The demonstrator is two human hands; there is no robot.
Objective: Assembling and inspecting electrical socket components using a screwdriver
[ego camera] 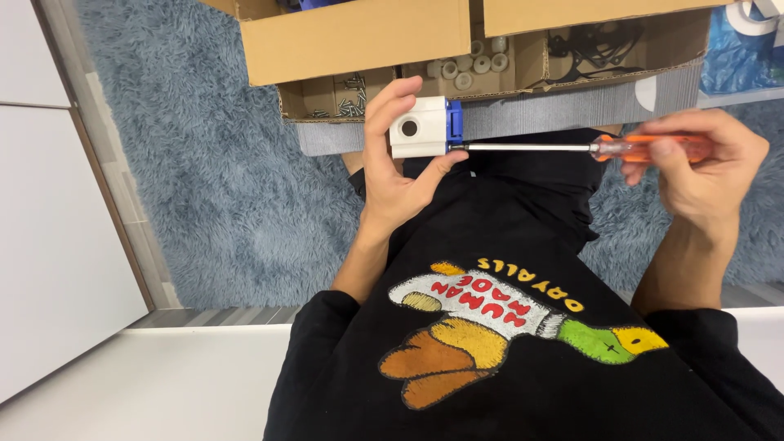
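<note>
The left hand (396,159) is closed around a small white-and-blue plastic block (420,128), probably light and rigid, gripped by its flat sides. The right hand (702,163) is wrapped on the orange-handled screwdriver (572,148), tip at the block's blue end.

White-blue block (420,126), level orange screwdriver (572,148)

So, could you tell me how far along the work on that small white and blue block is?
Done: the white and blue block is out of the cardboard box and gripped in the left hand. In hand: the right hand holds an orange-handled screwdriver, its tip against the block's blue end. Left: loose screws remain in one box compartment; how deep the current screw sits cannot be seen.
</note>
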